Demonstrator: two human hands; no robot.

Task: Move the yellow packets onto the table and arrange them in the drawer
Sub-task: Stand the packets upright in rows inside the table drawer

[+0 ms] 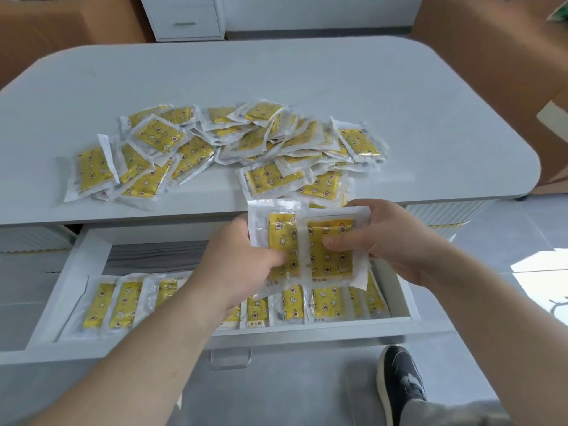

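Note:
A loose heap of yellow packets (246,142) in clear wrappers lies across the middle of the pale grey table (399,103). Below its front edge the white drawer (92,250) stands pulled out, with a row of yellow packets (123,302) standing side by side along its front. Above the drawer, my left hand (242,265) grips one yellow packet (282,241) by its lower left. My right hand (393,241) holds a second yellow packet (332,259), thumb on its face, overlapping the first one.
The drawer's clear handle (230,358) juts toward me. My dark shoe (399,382) rests on the grey floor at lower right. A white cabinet (184,16) stands behind the table, with brown cardboard (491,41) at the back right.

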